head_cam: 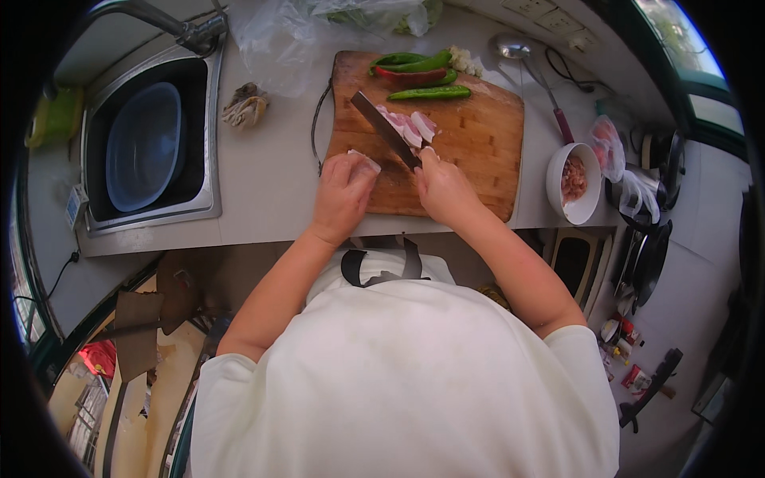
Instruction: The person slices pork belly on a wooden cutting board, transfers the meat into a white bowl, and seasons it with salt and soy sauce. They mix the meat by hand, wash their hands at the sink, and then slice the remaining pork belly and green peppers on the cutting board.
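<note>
My right hand (443, 182) grips the handle end of a kitchen knife (385, 128), whose broad dark blade points up and left across the wooden cutting board (484, 149). Slices of pale pink, fatty meat (412, 126) lie against the blade's right side. Left of the knife, at the board's near left edge, my left hand (346, 185) holds a whitish piece of meat (366, 161) under its fingertips. Several green chili peppers (429, 93) and a red one (411, 74) lie along the board's far side, beside a small heap of chopped pale pieces, perhaps garlic (465, 61).
A white bowl of cut meat (588, 200) and a ladle (562, 122) are at right. At left are a crumpled cloth (246, 106) and a sink (212, 179) holding a blue basin (143, 146). Plastic bags (275, 51) lie behind the board.
</note>
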`<state>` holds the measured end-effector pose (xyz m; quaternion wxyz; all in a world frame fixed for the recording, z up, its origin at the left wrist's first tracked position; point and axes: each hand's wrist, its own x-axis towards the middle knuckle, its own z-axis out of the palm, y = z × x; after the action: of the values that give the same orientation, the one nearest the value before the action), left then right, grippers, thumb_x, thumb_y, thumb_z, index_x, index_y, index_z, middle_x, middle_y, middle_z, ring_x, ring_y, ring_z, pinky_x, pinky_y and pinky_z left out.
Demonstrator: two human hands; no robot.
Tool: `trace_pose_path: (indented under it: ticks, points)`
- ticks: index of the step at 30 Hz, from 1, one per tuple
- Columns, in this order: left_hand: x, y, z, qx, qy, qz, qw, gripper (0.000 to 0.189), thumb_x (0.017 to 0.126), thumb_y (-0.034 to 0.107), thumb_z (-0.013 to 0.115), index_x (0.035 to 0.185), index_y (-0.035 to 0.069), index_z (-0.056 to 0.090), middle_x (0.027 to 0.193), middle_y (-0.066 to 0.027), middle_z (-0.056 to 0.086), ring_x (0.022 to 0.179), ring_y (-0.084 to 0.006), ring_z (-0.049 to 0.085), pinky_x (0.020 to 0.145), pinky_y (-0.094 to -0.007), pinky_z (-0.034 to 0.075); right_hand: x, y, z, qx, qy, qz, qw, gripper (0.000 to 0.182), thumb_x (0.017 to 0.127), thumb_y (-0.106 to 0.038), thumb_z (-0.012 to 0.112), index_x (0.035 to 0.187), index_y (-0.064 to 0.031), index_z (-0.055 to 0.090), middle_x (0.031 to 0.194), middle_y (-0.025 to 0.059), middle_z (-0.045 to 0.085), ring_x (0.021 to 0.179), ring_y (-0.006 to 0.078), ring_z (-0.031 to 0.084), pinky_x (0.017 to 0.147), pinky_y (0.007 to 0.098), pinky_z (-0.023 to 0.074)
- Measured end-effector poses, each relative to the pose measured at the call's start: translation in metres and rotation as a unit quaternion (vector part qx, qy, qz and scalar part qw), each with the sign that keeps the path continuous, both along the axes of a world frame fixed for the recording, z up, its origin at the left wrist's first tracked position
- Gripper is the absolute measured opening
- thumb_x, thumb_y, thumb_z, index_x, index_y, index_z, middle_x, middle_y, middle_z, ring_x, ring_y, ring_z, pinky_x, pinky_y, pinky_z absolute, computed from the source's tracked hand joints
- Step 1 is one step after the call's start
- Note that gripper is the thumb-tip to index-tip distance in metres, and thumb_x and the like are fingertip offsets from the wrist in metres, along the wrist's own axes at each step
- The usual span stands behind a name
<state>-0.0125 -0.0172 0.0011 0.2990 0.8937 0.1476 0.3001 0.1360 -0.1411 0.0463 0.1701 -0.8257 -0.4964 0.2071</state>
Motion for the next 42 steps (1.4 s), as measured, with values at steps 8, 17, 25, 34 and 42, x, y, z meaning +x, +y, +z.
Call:
trace_pose_path:
  ticks: [8,17,25,34,42]
  points:
    - [-0.006,-0.002,-0.012,0.008,0.010,-0.011,1.000,0.023,0.069,0.001,0.066,0.092,0.005,0.063,0.095,-0.0088,0.057,0.089,-0.0299,0.054,0.078,-0.0370,0.047,-0.027,-0.015,0.033,-0.121,-0.012,0.081,0.989,0.015,0.077,-0.001,0.051,0.089,0.0028,0.043,0.064,0.0214,0.060,0.061,0.0394,0.062,0.054,0.0473,0.0491]
    - [-0.009,-0.003,-0.016,-0.028,0.051,-0.009,0.998,0.021,0.068,0.002,0.064,0.089,0.005,0.060,0.095,-0.0080,0.057,0.088,-0.0280,0.054,0.076,-0.0357,0.049,-0.034,0.032,0.016,-0.088,-0.005,0.100,0.991,0.013,0.080,-0.003,0.051,0.087,0.0022,0.041,0.065,0.0243,0.060,0.062,0.0403,0.062,0.055,0.0459,0.0499]
    - [-0.006,-0.007,-0.013,-0.047,0.069,-0.014,0.996,0.020,0.069,0.006,0.064,0.088,0.006,0.060,0.094,-0.0062,0.057,0.092,-0.0262,0.055,0.076,-0.0334,0.050,-0.032,0.029,0.000,-0.067,-0.011,0.091,0.993,0.014,0.080,-0.003,0.051,0.088,0.0020,0.040,0.065,0.0235,0.059,0.060,0.0403,0.061,0.054,0.0472,0.0494]
    - [-0.007,-0.005,-0.021,-0.047,0.072,-0.011,0.996,0.019,0.069,0.004,0.065,0.087,0.006,0.059,0.097,-0.0071,0.057,0.094,-0.0280,0.054,0.077,-0.0361,0.049,-0.032,0.021,0.007,-0.128,-0.016,0.073,0.989,0.018,0.077,-0.004,0.054,0.088,0.0022,0.042,0.065,0.0236,0.061,0.061,0.0388,0.064,0.054,0.0461,0.0518]
    - [-0.024,-0.003,0.010,-0.015,0.092,0.033,0.995,0.036,0.070,0.008,0.071,0.105,0.009,0.063,0.110,-0.0111,0.053,0.100,-0.0347,0.051,0.089,-0.0421,0.042,-0.007,0.008,-0.005,-0.042,0.035,0.006,0.998,0.015,0.087,-0.009,0.051,0.096,0.0031,0.046,0.071,0.0255,0.060,0.070,0.0442,0.060,0.064,0.0513,0.0464]
